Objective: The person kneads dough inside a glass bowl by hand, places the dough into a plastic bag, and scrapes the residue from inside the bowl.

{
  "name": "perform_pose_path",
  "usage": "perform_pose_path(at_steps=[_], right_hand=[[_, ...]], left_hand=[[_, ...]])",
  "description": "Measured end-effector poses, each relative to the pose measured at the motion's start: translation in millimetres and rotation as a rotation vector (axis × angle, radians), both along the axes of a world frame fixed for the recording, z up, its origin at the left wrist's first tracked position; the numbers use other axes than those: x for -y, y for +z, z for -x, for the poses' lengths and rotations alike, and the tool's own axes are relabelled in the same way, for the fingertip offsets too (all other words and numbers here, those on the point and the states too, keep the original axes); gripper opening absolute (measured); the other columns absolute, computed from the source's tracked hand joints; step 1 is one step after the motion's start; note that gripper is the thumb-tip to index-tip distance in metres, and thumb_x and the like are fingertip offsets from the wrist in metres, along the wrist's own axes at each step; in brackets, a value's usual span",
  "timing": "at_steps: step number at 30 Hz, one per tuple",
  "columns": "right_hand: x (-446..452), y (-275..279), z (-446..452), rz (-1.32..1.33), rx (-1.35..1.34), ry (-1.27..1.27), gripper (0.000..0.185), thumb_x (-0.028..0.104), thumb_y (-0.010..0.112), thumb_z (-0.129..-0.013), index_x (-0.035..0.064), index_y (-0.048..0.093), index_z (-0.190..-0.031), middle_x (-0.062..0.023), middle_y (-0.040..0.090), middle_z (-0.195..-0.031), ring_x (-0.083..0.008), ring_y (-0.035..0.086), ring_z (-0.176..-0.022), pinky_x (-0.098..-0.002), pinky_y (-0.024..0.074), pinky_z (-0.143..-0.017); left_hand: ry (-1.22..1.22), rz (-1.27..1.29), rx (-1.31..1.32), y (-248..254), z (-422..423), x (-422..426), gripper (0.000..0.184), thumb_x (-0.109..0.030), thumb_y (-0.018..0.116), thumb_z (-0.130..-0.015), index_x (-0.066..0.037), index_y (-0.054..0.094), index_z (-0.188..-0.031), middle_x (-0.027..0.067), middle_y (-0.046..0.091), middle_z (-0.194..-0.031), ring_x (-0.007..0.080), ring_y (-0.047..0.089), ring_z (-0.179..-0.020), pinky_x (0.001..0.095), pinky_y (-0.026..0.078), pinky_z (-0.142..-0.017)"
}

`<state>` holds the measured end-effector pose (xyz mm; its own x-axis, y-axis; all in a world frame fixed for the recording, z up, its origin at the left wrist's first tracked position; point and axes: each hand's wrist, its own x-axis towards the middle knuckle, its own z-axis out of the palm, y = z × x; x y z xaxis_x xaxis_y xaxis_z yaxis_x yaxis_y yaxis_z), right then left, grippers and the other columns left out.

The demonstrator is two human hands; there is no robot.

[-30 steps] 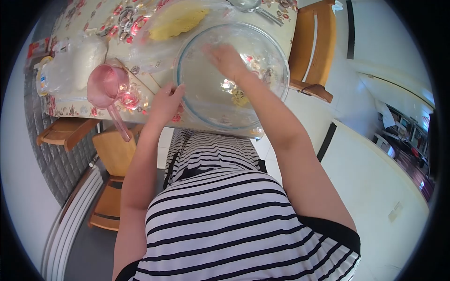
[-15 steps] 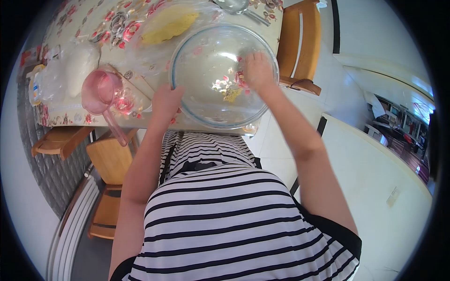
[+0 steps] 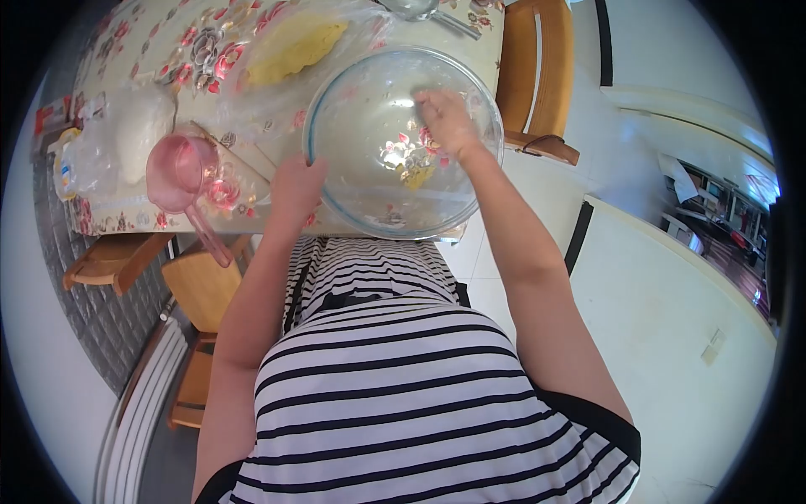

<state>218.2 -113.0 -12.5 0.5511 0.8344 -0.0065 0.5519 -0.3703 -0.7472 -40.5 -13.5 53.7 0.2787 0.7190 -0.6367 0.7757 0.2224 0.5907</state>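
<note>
A large clear glass bowl (image 3: 353, 197) stands at the table's near right corner. My left hand (image 3: 297, 186) is closed on its left rim. Inside the bowl, my right hand (image 3: 447, 120) reaches to the far right part of the wall, its fingers bent and slightly blurred; whether anything is in them I cannot make out. A small lump of yellow dough (image 3: 415, 175) lies on the bowl's bottom, nearer to me than the right hand. Beyond the bowl to the left, a larger piece of yellow dough (image 3: 295, 55) rests in a clear plastic bag.
A pink plastic ladle (image 3: 180, 172) lies left of my left hand, its handle over the table edge. Behind it are a bag of white powder (image 3: 143, 126) and a thin stick (image 3: 231, 151). A metal strainer (image 3: 437, 17) sits at the back. Wooden chairs (image 3: 535, 76) flank the flowered tablecloth (image 3: 159, 29).
My right hand has moved slightly left within the bowl, its fingers now pointing further left. My left hand keeps its hold on the rim. The view has shifted slightly.
</note>
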Motion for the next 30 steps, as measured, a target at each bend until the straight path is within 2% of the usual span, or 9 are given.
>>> perform_pose_path(at_steps=[6, 10, 11, 13, 16, 19, 22, 26, 30], right_hand=[[53, -17, 66, 0.326, -0.235, -0.014, 0.014, 0.009, 0.060, -0.080, 0.0044, 0.071, -0.087, -0.0191, 0.068, -0.091, -0.0334, 0.066, -0.087, -0.0413, 0.0523, -0.079], [3, 19, 46, 0.387, -0.360, -0.005, 0.027, 0.029, 0.060, -0.090, 0.0073, 0.072, -0.100, -0.0195, 0.069, -0.097, -0.0361, 0.066, -0.090, -0.0416, 0.0521, -0.081], [-16, -7, 30, 0.292, -0.277, -0.013, 0.028, 0.031, 0.060, -0.096, 0.0083, 0.072, -0.108, -0.0082, 0.070, -0.084, -0.0209, 0.066, -0.080, -0.0339, 0.0507, -0.079], [-55, -13, 11, -0.126, 0.051, 0.081, 0.021, 0.024, 0.061, -0.092, 0.0069, 0.072, -0.095, -0.0136, 0.068, -0.091, -0.0254, 0.064, -0.080, -0.0365, 0.0508, -0.074], [-43, -44, 30, -0.143, 0.046, 0.253, 0.014, 0.018, 0.064, -0.087, 0.0134, 0.075, -0.094, -0.0171, 0.068, -0.093, -0.0366, 0.061, -0.091, -0.0444, 0.0496, -0.084], [8, -42, 57, -0.030, 0.015, 0.464, 0.014, 0.007, 0.067, -0.077, 0.0151, 0.073, -0.086, -0.0136, 0.066, -0.087, -0.0320, 0.062, -0.088, -0.0418, 0.0510, -0.080], [46, -21, 67, 0.240, -0.166, 0.517, 0.011, 0.007, 0.064, -0.080, 0.0113, 0.070, -0.087, -0.0131, 0.066, -0.088, -0.0318, 0.063, -0.083, -0.0421, 0.0513, -0.077], [-21, 3, 44, 0.201, -0.367, 0.475, 0.012, 0.014, 0.059, -0.087, 0.0047, 0.065, -0.093, -0.0169, 0.063, -0.085, -0.0347, 0.063, -0.081, -0.0440, 0.0499, -0.075], [-77, -23, 50, 0.027, -0.054, 0.409, 0.018, 0.020, 0.063, -0.091, 0.0042, 0.066, -0.096, -0.0140, 0.063, -0.092, -0.0321, 0.059, -0.088, -0.0384, 0.0482, -0.083]], left_hand=[[0.053, -0.028, 0.028, -7, 0, 3, 0.038, -0.034, 0.057, -0.086, 0.004, 0.063, -0.082, 0.0161, 0.062, -0.062, 0.0254, 0.061, -0.048, 0.0404, 0.051, -0.055], [-0.040, -0.004, -0.021, -7, 1, -6, 0.038, -0.034, 0.056, -0.085, 0.003, 0.064, -0.082, 0.0162, 0.063, -0.061, 0.0273, 0.064, -0.050, 0.0403, 0.052, -0.058], [-0.070, 0.002, -0.018, -8, 2, -8, 0.038, -0.034, 0.055, -0.085, 0.003, 0.064, -0.082, 0.0159, 0.062, -0.061, 0.0278, 0.064, -0.051, 0.0404, 0.052, -0.059], [-0.094, -0.039, -0.039, -11, 1, -10, 0.038, -0.034, 0.054, -0.085, 0.003, 0.064, -0.080, 0.0153, 0.062, -0.060, 0.0274, 0.065, -0.051, 0.0406, 0.052, -0.060], [-0.107, -0.030, -0.068, -5, 1, -6, 0.038, -0.034, 0.053, -0.085, 0.002, 0.064, -0.078, 0.0143, 0.061, -0.058, 0.0271, 0.065, -0.052, 0.0411, 0.052, -0.060], [-0.067, -0.010, -0.058, 1, -5, -9, 0.038, -0.034, 0.053, -0.084, 0.002, 0.064, -0.076, 0.0139, 0.061, -0.057, 0.0274, 0.064, -0.051, 0.0411, 0.052, -0.060], [-0.078, -0.019, -0.040, 0, -3, -10, 0.038, -0.034, 0.053, -0.084, 0.001, 0.065, -0.076, 0.0137, 0.061, -0.057, 0.0280, 0.064, -0.052, 0.0413, 0.052, -0.062], [-0.157, -0.020, -0.102, 0, -4, -16, 0.040, -0.036, 0.052, -0.084, 0.001, 0.066, -0.079, 0.0158, 0.063, -0.061, 0.0321, 0.066, -0.060, 0.0442, 0.052, -0.068], [-0.196, -0.155, -0.145, -14, -1, -14, 0.041, -0.037, 0.051, -0.083, 0.001, 0.067, -0.081, 0.0184, 0.065, -0.066, 0.0362, 0.067, -0.069, 0.0466, 0.051, -0.071]])
